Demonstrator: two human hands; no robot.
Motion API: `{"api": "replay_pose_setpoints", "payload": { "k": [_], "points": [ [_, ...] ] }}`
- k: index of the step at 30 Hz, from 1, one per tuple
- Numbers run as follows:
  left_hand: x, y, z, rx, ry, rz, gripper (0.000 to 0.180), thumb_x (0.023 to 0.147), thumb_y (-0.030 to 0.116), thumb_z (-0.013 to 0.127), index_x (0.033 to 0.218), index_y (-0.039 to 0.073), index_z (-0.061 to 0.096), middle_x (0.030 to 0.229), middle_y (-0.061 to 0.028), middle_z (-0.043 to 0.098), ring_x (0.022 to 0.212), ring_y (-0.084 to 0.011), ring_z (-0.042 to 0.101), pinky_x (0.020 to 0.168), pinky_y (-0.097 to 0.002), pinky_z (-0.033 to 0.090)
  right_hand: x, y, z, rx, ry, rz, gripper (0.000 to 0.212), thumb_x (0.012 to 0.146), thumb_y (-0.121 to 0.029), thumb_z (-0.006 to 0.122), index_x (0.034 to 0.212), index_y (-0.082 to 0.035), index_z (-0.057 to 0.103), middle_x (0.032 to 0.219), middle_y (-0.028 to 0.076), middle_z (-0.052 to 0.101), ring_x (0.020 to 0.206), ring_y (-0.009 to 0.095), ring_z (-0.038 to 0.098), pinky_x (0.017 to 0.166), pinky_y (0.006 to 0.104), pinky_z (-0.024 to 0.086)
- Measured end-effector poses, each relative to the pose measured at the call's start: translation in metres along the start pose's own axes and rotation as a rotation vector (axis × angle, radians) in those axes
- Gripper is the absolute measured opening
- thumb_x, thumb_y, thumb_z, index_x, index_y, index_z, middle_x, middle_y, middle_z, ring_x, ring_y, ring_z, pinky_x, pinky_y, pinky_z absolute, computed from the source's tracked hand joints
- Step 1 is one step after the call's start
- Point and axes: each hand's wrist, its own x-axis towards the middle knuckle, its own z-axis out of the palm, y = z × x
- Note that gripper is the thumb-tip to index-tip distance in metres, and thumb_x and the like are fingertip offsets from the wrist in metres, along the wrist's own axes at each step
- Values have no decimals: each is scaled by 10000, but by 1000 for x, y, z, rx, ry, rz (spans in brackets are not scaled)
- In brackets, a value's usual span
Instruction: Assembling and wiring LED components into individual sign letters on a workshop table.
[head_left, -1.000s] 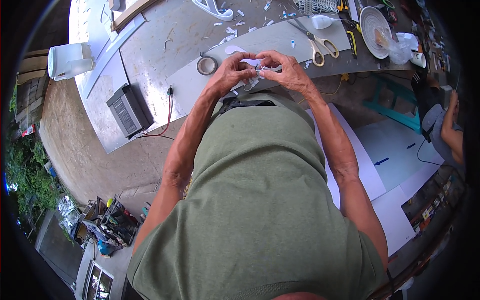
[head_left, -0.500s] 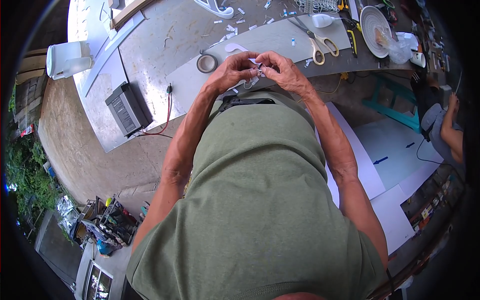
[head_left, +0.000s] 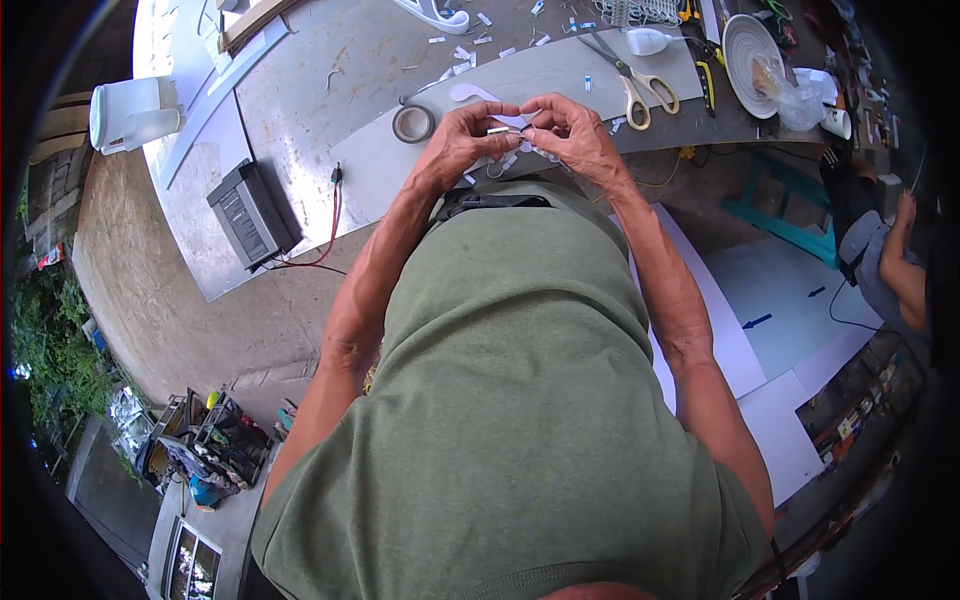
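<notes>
At the table's near edge, both my hands meet with closed fingertips. My left hand pinches a small white strip, whose end pokes out between thumb and forefinger. Beside it, my right hand is closed at the fingertips on a thin wire, as far as I can see; the fingers hide most of it. Pale thin wires hang below the hands. Just beyond lies a curved white cutout piece. A roll of tape lies left of my hands, and scissors with cream handles lie to the right.
Small white strips are scattered over the metal table. A black box with red and black leads sits at left, near a white bucket. Rightward are pliers, a round woven plate, a green stool and another person.
My fingers have shifted slightly, and the white strip now shows more clearly at my left fingertips. My right fingers have turned a little inward. The table things stay in place.
</notes>
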Motion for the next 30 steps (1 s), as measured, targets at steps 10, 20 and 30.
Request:
{"api": "replay_pose_setpoints", "payload": {
  "k": [10,20,30],
  "points": [
    [1,2,4,-36,-31,16,531,838,141,808,1304,-4,599,1001,-68,719,921,-128,653,853,-270,497,3,0,1,-22,-25,12,296,857,-103,706,1148,-56,674,848,-3,685,765,87,607,716,270,506],
    [7,-5,0,-76,-97,15,496,867,80,743,1317,-40,573,1002,-79,729,892,-119,648,832,-272,502,2,4,0,114,-48,50,268,898,-68,661,1162,-23,649,895,24,670,830,102,631,788,276,514],
    [7,-6,-1,-124,-87,-2,526,869,36,717,1362,-27,543,1032,-90,732,899,-127,661,837,-274,505,-6,2,-3,-149,-50,-327,258,859,-62,705,1110,-123,703,1071,15,679,949,175,663,827,305,536]
  ]
}}
